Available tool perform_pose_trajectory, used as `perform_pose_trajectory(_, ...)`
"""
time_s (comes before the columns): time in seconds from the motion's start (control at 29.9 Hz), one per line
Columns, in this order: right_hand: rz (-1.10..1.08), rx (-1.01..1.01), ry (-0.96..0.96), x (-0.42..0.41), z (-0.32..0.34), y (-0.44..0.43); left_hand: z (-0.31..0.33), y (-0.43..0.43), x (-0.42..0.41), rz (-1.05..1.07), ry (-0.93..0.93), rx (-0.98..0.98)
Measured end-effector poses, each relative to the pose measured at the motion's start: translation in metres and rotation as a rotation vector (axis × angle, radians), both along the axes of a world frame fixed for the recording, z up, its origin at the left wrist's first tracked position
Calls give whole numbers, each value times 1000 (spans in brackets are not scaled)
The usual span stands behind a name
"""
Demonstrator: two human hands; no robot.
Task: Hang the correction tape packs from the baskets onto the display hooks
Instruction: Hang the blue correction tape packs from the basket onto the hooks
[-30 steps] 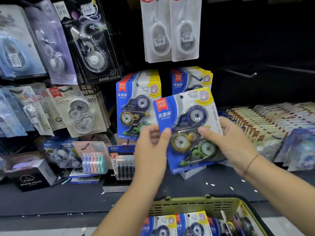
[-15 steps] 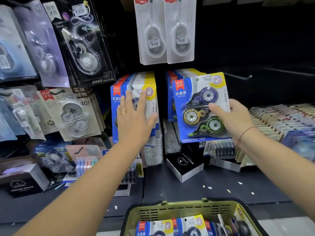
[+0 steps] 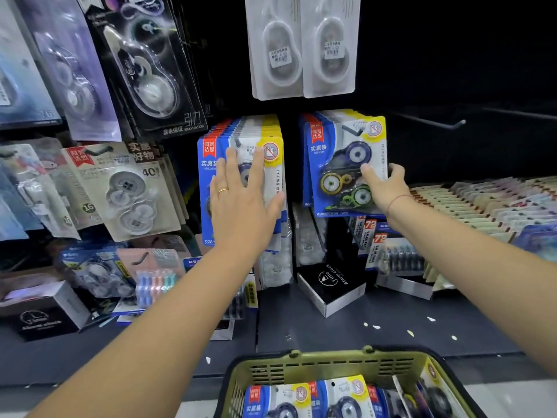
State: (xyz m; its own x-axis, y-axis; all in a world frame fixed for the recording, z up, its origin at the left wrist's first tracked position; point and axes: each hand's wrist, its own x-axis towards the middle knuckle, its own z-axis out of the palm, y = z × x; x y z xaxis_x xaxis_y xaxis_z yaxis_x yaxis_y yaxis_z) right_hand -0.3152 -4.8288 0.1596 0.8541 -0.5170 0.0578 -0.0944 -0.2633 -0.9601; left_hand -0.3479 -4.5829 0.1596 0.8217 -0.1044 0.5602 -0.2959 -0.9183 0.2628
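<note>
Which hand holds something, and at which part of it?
The right hand pinches the front correction tape pack at its right edge. The left hand holds nothing; it lies flat on the left stack of packs.

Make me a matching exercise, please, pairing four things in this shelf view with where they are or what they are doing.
Things:
1. left hand
2. right hand
3. green basket
4. black alarm clock box

States:
A. stands on the shelf below the hung packs
B. rests flat, fingers straight, on the left stack
C. holds spare packs at the bottom of the view
D. grips the front pack of the right stack

Pairs: 1-B; 2-D; 3-C; 4-A
</note>
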Motion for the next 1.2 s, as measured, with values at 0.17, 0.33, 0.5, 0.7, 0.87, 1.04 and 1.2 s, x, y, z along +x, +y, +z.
perform_pose_trajectory(0.17, -37, 22, 108, 14, -11, 4, 2, 3, -2, -25, 6, 10)
perform_pose_trajectory(0.33, -17, -106, 113, -36, -47, 4, -49, 15, -47, -106, -250, -83)
perform_pose_trajectory(0.5, 154, -65, 131, -121, -139, 18, -191, 43, -131, 82, 165, -296)
perform_pose_trajectory(0.7, 321, 18, 412, -189, -249, 57, -290, 81, -193, 352, 793, -540)
perform_pose_trajectory(0.87, 403, 112, 636, -221, -296, 88, -292, 79, -192, 364, 732, -528)
perform_pose_trajectory(1.04, 377, 217, 671, -218, -309, 132, -293, 79, -192, 354, 737, -551)
perform_pose_trajectory(1.2, 259, 378, 710, -202, -316, 157, -295, 81, -191, 341, 735, -586)
